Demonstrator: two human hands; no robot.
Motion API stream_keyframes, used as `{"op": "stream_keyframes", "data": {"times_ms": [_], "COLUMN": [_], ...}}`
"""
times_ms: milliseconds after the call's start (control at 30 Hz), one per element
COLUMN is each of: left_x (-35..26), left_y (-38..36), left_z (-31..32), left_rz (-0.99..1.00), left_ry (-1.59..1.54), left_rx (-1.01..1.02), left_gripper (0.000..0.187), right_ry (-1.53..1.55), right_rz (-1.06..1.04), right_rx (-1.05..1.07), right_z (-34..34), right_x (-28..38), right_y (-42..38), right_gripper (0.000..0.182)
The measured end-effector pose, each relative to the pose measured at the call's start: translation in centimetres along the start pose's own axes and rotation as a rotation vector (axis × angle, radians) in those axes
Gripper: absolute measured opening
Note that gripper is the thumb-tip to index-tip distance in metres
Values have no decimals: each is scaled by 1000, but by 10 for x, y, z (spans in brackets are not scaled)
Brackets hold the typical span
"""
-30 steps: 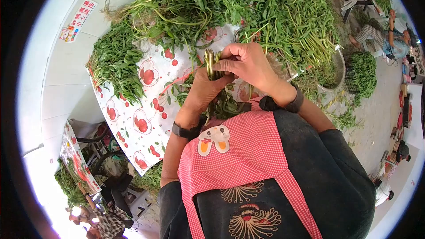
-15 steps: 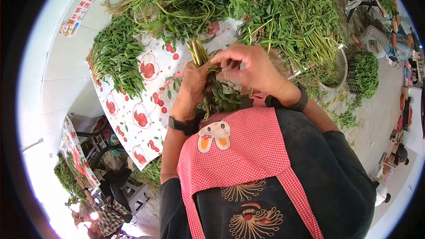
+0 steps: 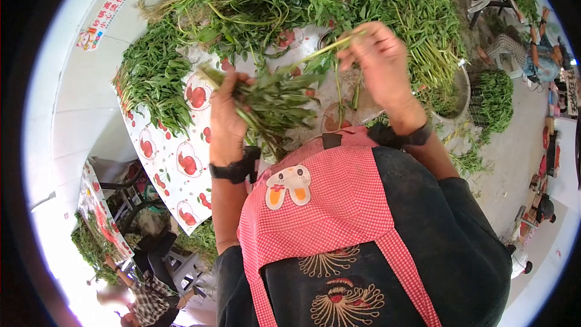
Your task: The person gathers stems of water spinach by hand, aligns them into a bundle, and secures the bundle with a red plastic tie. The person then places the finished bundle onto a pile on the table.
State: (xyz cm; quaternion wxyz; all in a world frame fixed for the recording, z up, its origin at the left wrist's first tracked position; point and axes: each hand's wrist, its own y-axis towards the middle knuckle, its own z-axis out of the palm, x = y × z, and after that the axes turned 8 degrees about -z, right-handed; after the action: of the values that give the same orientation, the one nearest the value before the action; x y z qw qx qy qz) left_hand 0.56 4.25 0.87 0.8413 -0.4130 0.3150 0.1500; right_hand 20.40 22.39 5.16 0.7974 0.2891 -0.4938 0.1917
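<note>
My left hand (image 3: 225, 122) is closed around a bunch of leafy green stems (image 3: 275, 106), whose leaves spread to the right over the table's near edge. To the right, my right hand (image 3: 382, 63) pinches one long pale-green leafy stalk (image 3: 327, 49) by its bare end, its leafy end reaching left to the bunch. Blur softens my right fingers. Beneath both hands is a white tablecloth (image 3: 172, 172) printed with red fruit. Behind them lies a large heap of leafy greens (image 3: 254, 9).
A smaller pile of greens (image 3: 154, 79) rests at the table's left. A round metal basin (image 3: 465, 100) and a dark crate of greens (image 3: 493, 106) stand to the right. Other people sit at lower left and far right, near another table (image 3: 100, 209).
My hands have moved apart: the left, with the bunch, went left and the bunch tilted; the right went up and right and now holds a single stalk.
</note>
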Motion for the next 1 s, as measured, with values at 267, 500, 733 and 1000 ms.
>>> {"op": "stream_keyframes", "data": {"times_ms": [267,500,733,1000], "left_x": [-20,-24,-41,-5], "left_y": [-29,-31,-53,-64], "left_z": [-2,-4,5,40], "left_rz": [183,226,310,145], "left_ry": [-103,12,-76,468], "left_rx": [116,156,246,189], "left_gripper": [33,28,26,20], "right_ry": [-193,-1024,-810,-203], "right_rz": [-32,-64,323,361], "right_rx": [-240,95,308,648], "right_z": [-136,-82,-106,28], "right_x": [-11,-43,-122,-15], "right_y": [50,0,-11,21], "right_gripper": [19,32,39,57]}}
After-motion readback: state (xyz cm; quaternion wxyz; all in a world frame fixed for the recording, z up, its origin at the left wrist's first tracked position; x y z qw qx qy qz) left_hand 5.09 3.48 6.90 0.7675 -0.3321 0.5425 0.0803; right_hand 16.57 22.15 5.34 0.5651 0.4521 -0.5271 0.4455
